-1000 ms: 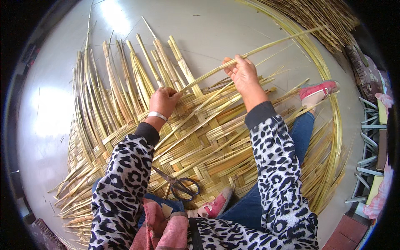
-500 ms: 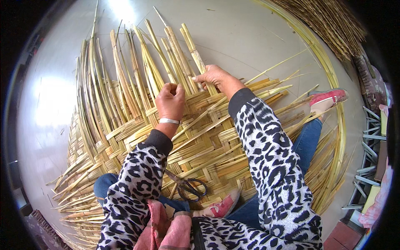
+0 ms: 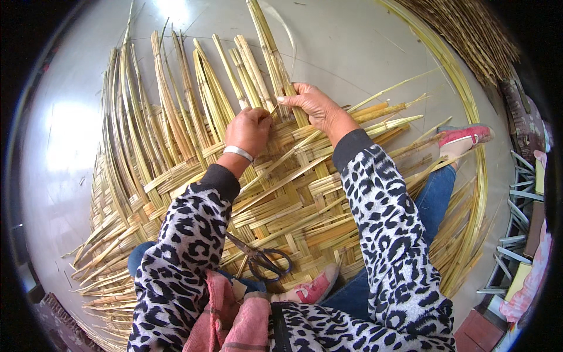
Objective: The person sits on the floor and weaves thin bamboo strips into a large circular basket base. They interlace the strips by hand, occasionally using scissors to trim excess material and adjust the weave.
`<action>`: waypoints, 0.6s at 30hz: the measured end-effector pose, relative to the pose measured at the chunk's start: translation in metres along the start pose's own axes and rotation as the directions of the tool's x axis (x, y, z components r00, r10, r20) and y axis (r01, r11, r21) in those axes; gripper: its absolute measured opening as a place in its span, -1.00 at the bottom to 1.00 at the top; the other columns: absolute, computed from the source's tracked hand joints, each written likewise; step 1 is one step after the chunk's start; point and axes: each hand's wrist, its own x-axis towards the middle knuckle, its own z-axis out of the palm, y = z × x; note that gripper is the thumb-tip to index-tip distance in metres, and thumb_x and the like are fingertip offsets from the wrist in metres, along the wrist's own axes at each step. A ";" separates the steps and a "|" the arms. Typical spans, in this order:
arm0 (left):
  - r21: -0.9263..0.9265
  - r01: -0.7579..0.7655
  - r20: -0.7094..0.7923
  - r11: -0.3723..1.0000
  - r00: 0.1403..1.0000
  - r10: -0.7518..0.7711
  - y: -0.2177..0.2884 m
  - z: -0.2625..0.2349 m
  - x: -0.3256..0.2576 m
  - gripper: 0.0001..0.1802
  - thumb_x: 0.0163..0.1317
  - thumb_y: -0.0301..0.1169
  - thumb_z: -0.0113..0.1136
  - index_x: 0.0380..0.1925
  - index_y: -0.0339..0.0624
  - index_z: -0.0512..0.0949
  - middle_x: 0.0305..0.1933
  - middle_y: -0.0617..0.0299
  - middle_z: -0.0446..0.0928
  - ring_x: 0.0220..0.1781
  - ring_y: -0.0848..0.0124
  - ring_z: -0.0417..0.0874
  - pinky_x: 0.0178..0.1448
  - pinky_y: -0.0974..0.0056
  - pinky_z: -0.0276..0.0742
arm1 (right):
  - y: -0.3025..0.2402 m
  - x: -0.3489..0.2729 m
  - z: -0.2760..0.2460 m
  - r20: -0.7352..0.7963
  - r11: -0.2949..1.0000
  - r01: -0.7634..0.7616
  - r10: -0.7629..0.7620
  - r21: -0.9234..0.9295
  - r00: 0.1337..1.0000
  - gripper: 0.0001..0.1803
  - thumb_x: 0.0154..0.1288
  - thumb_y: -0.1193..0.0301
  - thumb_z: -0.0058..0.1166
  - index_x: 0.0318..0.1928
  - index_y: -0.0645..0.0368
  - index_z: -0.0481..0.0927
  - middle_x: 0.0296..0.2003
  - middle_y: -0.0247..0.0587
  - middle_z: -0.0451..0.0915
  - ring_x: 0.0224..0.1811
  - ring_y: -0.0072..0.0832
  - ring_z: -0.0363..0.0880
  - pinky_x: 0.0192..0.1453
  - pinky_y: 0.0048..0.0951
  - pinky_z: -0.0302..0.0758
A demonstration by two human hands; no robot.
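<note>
A partly woven mat (image 3: pixel 299 202) of flat yellow-green reed strips spreads on the floor under my arms. At its far edge, my right hand (image 3: pixel 319 111) is closed, thumb and fingers pinching a long bundle of reed strips (image 3: pixel 267 41) that points away from me. Close beside it on the left, my left hand (image 3: pixel 249 132) is closed with its fingertips pressed together near the same bundle. What lies between those fingertips is too small to make out. Black-handled scissors (image 3: pixel 270 264) rest on the mat near my body.
Loose strip ends (image 3: pixel 126 105) stick out along the mat's far and left edges. Long pale strips (image 3: pixel 478 176) curve along the floor at right. A stack of brown stalks (image 3: pixel 469 35) lies at the far right. My pink shoe (image 3: pixel 463 138) is stretched out to the right.
My left hand has moved right and slightly nearer, up against the strip bundle. My right hand has shifted a little right and away, and the bundle it holds reaches farther out.
</note>
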 end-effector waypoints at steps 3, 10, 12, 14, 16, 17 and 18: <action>-0.171 0.116 0.122 0.978 0.988 -0.096 -0.005 -0.004 0.006 -0.73 0.24 -0.22 0.23 -0.17 -0.12 0.70 -0.15 0.05 0.67 -0.10 0.13 0.70 0.00 0.18 0.57 | -0.001 0.001 -0.004 -0.079 0.998 0.017 -0.012 0.063 0.997 -0.78 0.24 0.48 0.27 -0.12 0.20 0.58 -0.34 -0.36 0.60 -0.31 -0.59 0.56 -0.18 -0.58 0.53; -0.075 -0.094 -0.133 0.993 0.988 0.083 -0.009 -0.001 -0.009 -0.80 0.25 -0.31 0.22 -0.24 -0.15 0.69 -0.21 0.06 0.60 -0.19 0.09 0.66 -0.06 0.14 0.57 | 0.011 -0.007 -0.005 -0.581 0.861 -0.012 -0.333 -0.509 0.742 -0.89 0.16 0.46 0.22 -0.27 0.13 0.67 -0.39 -0.23 0.69 -0.39 -0.38 0.66 -0.26 -0.36 0.55; 0.004 -0.133 -0.173 0.991 0.976 0.132 -0.006 0.002 -0.019 -0.82 0.26 -0.33 0.21 -0.26 -0.16 0.68 -0.22 0.06 0.57 -0.22 0.08 0.65 -0.07 0.11 0.57 | 0.019 -0.020 -0.003 -0.532 0.699 -0.047 -0.498 -0.714 0.684 -0.90 0.15 0.44 0.18 -0.29 0.10 0.67 -0.34 -0.13 0.69 -0.28 -0.19 0.68 -0.16 -0.23 0.56; 0.154 -0.176 -0.112 0.972 0.975 0.194 -0.002 0.007 -0.027 -0.86 0.23 -0.42 0.14 -0.28 -0.16 0.65 -0.19 0.08 0.52 -0.13 0.10 0.61 -0.05 0.11 0.58 | 0.024 -0.032 0.001 -0.460 0.565 -0.054 -0.610 -0.824 0.645 -0.91 0.16 0.43 0.17 -0.29 0.09 0.66 -0.32 -0.10 0.69 -0.23 -0.12 0.67 -0.13 -0.18 0.57; 0.326 -0.248 -0.053 0.912 0.959 0.280 0.001 0.008 -0.032 -0.87 0.19 -0.46 0.11 -0.30 -0.16 0.62 -0.17 0.09 0.49 -0.07 0.11 0.58 -0.03 0.12 0.58 | 0.022 -0.039 0.004 -0.415 0.496 -0.064 -0.643 -0.866 0.644 -0.87 0.20 0.42 0.10 -0.25 0.09 0.66 -0.30 -0.08 0.69 -0.20 -0.08 0.66 -0.09 -0.12 0.56; 0.371 -0.273 -0.008 0.888 0.955 0.297 0.001 0.007 -0.034 -0.86 0.15 -0.49 0.08 -0.30 -0.18 0.58 -0.15 0.10 0.46 0.01 0.12 0.53 0.00 0.12 0.57 | 0.020 -0.043 0.006 -0.399 0.467 -0.072 -0.653 -0.881 0.644 -0.86 0.22 0.42 0.08 -0.24 0.09 0.66 -0.30 -0.08 0.69 -0.20 -0.08 0.66 -0.10 -0.11 0.57; 0.416 -0.294 0.035 0.861 0.951 0.308 0.002 0.006 -0.036 -0.82 0.16 -0.48 0.09 -0.24 -0.18 0.58 -0.16 0.10 0.47 0.02 0.12 0.53 0.02 0.13 0.56 | 0.018 -0.049 0.009 -0.390 0.441 -0.089 -0.658 -0.893 0.645 -0.84 0.23 0.41 0.05 -0.22 0.08 0.66 -0.30 -0.07 0.69 -0.20 -0.08 0.66 -0.10 -0.11 0.57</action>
